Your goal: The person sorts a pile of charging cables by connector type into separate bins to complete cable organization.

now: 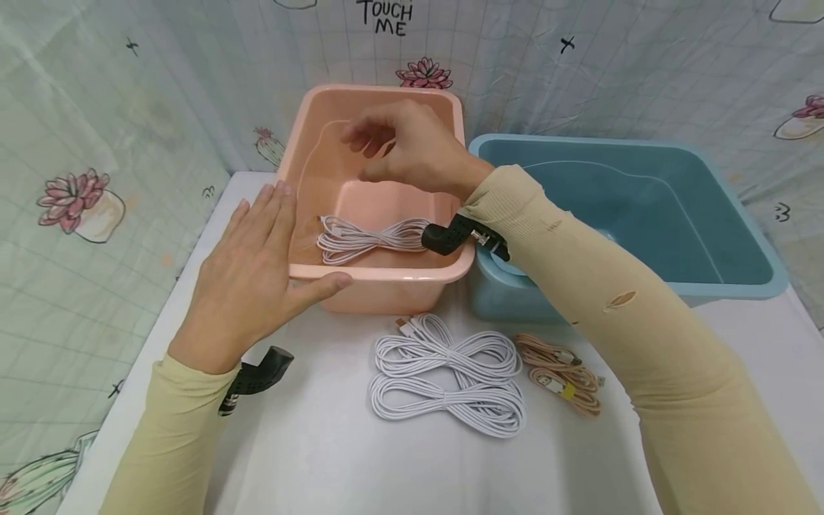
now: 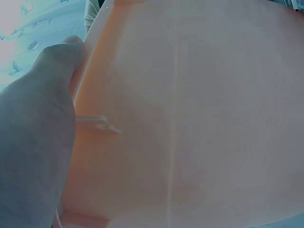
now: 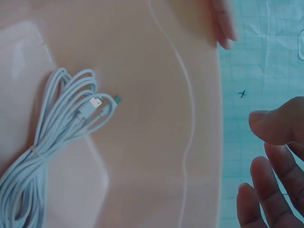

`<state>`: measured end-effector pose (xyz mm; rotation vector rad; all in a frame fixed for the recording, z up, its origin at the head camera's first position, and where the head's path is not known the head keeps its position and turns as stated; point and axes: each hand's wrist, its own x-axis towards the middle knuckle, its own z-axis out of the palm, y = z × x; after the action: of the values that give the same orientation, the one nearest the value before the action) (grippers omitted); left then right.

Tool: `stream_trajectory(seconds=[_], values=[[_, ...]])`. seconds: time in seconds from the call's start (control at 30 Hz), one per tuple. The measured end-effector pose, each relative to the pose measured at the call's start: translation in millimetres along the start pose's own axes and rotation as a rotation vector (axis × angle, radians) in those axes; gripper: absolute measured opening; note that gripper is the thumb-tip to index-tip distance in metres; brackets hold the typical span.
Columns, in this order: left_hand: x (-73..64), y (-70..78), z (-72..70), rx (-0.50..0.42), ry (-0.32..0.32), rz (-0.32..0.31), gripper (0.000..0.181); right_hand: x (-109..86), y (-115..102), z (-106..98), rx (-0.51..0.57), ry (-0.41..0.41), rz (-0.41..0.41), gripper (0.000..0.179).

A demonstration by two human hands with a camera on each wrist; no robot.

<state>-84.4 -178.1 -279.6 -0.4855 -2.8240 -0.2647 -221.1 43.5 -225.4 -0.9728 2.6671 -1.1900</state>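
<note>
My left hand (image 1: 247,268) rests on the left front corner of the peach bin (image 1: 386,274), fingers straight along its side and thumb over the front rim. Above the bin's inside hovers my right hand (image 1: 415,146), its fingers loosely bent with nothing between them. A bundled white cable (image 1: 376,239) lies on the bin floor near the front wall; the right wrist view shows its USB plug (image 3: 90,108). On the table in front are two more white cable bundles (image 1: 450,354), one nearer me than the other, and beige cables (image 1: 563,372) to their right.
A blue bin (image 1: 727,290) stands to the right of the peach one, partly behind my right sleeve (image 1: 605,307). A patterned cloth (image 1: 193,57) hangs behind and on the left. Everything stands on a white tabletop (image 1: 360,458).
</note>
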Motion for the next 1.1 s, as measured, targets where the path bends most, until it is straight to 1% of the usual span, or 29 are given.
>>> stream_trajectory(seconds=[0.2, 0.33, 0.43, 0.6, 0.77, 0.83, 1.0, 1.1], values=[[1.9, -0.9, 1.9, -0.009, -0.005, -0.003, 0.112, -3.2, -9, -3, 0.030, 0.053, -0.042, 0.035], [3.5, -2.0, 3.2, -0.015, -0.009, -0.006, 0.111, -8.2, -17, 0, 0.065, 0.060, -0.075, 0.035], [4.7, -3.1, 4.6, -0.021, -0.013, -0.009, 0.110, -13.3, -24, 3, 0.067, 0.043, -0.102, 0.033], [7.3, -5.7, 5.7, -0.030, -0.018, -0.009, 0.110, -24.2, -37, 11, 0.055, 0.013, -0.179, 0.032], [9.9, -8.5, 5.5, -0.043, -0.034, -0.021, 0.110, -35.2, -52, 17, 0.070, -0.016, -0.254, 0.030], [11.2, -9.6, 5.9, -0.057, -0.023, -0.021, 0.106, -39.7, -56, 19, 0.082, -0.037, -0.266, 0.030], [12.8, -13.0, 7.9, -0.096, 0.009, -0.023, 0.095, -51.0, -63, 24, 0.104, -0.096, -0.252, 0.029], [11.9, -15.6, 9.3, -0.078, 0.012, -0.015, 0.103, -58.5, -63, 26, 0.112, -0.112, -0.265, 0.029]])
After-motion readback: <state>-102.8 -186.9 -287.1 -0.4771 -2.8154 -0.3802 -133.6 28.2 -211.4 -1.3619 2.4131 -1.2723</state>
